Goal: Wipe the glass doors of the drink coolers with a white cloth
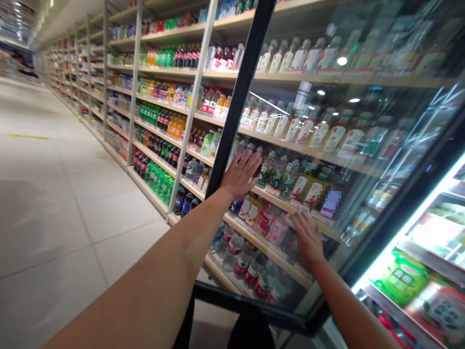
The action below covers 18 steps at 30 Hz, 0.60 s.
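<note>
A tall glass door (276,271) in a black frame stands swung open in front of me. My left hand (241,174) lies flat on the glass beside the frame's left upright, fingers stretched out. Lower and to the right, my right hand (308,240) presses a small pale cloth (302,213) to the pane. Its fingers are bent over the cloth, which is partly hidden and blurred. Bottles on shelves show through the glass, mixed with reflections of lights.
Shelves of drink bottles (156,116) run back along the left, beside a pale tiled floor (54,194). At the lower right is a lit cooler with a green package (399,278) on its shelf. My dark-clothed legs (250,332) are just below the door's bottom edge.
</note>
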Each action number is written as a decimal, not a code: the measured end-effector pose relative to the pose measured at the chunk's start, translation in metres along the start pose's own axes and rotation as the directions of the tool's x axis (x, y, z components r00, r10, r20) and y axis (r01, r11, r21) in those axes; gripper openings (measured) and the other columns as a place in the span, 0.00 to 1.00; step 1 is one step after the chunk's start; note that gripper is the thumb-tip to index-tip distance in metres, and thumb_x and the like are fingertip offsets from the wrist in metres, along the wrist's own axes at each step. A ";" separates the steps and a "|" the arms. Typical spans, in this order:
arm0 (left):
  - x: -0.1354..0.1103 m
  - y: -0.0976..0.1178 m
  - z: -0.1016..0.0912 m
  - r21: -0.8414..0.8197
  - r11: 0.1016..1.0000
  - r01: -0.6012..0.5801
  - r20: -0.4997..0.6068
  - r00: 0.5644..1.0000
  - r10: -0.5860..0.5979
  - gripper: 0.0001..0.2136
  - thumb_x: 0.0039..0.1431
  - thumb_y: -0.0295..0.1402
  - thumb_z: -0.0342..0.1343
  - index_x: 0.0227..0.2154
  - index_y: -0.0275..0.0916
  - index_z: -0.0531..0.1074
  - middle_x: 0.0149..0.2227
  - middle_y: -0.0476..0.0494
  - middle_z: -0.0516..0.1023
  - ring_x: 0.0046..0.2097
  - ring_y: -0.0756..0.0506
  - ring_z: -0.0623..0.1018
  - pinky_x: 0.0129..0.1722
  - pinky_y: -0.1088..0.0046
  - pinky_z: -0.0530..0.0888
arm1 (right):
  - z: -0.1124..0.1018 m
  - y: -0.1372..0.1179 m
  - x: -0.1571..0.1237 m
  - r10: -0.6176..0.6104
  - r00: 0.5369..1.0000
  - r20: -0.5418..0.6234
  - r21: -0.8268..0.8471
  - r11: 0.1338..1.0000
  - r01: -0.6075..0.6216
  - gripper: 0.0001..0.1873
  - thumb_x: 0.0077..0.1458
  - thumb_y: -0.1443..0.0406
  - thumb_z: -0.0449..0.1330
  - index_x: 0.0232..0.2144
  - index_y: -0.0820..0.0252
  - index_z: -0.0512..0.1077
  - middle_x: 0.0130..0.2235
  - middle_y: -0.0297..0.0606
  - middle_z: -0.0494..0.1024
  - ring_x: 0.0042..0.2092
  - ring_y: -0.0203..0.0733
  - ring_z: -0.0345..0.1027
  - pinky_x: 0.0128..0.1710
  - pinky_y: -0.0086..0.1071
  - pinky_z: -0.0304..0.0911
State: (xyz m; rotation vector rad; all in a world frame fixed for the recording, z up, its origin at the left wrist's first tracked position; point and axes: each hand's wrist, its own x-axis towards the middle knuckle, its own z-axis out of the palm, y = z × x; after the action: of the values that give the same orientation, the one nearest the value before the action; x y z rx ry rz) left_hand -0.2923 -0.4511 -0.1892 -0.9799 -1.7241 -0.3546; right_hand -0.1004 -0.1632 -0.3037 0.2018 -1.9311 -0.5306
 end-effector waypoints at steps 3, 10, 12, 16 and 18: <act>0.000 -0.001 0.001 -0.006 1.000 0.001 -0.002 1.000 -0.001 0.31 0.71 0.40 0.46 0.71 0.35 0.48 0.73 0.41 0.49 0.74 0.38 0.43 0.73 0.51 0.45 | -0.015 0.036 0.067 0.194 0.972 -0.135 0.021 0.981 -0.193 0.27 0.66 0.69 0.48 0.65 0.54 0.64 0.64 0.47 0.69 0.69 0.49 0.55 0.70 0.56 0.42; 0.000 0.003 -0.006 0.001 1.000 0.005 0.022 1.000 -0.005 0.30 0.71 0.40 0.45 0.71 0.34 0.48 0.73 0.41 0.48 0.74 0.37 0.43 0.73 0.51 0.44 | -0.027 0.074 0.154 0.442 0.801 -0.404 0.229 0.897 -0.379 0.26 0.67 0.64 0.48 0.64 0.65 0.63 0.65 0.52 0.65 0.70 0.51 0.52 0.70 0.56 0.49; 0.000 0.003 -0.006 0.005 1.000 0.004 0.018 1.000 -0.004 0.30 0.71 0.40 0.46 0.71 0.34 0.48 0.73 0.41 0.47 0.74 0.37 0.43 0.73 0.51 0.44 | -0.018 0.055 0.137 0.427 0.799 -0.423 0.227 0.904 -0.363 0.26 0.68 0.64 0.47 0.65 0.66 0.62 0.65 0.53 0.65 0.70 0.52 0.52 0.70 0.57 0.49; 0.000 0.002 -0.005 0.000 1.000 0.000 0.007 1.000 0.000 0.30 0.72 0.40 0.45 0.71 0.34 0.49 0.73 0.42 0.48 0.74 0.37 0.44 0.73 0.51 0.45 | 0.000 0.008 0.076 0.331 0.875 -0.352 0.198 0.940 -0.276 0.28 0.69 0.66 0.46 0.69 0.62 0.56 0.67 0.54 0.61 0.71 0.56 0.48 0.69 0.64 0.49; 0.000 0.002 -0.005 -0.003 1.000 -0.002 0.006 1.000 0.002 0.29 0.72 0.40 0.44 0.71 0.34 0.49 0.73 0.42 0.48 0.74 0.37 0.45 0.73 0.51 0.46 | 0.006 -0.006 0.052 0.300 0.903 -0.306 0.191 0.949 -0.250 0.30 0.68 0.66 0.47 0.70 0.58 0.53 0.68 0.54 0.59 0.72 0.58 0.47 0.68 0.66 0.50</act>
State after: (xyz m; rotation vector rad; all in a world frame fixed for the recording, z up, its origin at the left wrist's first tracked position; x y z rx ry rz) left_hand -0.2876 -0.4533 -0.1877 -0.9863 -1.7281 -0.3533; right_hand -0.1281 -0.1863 -0.2648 0.1001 -1.6311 -0.1500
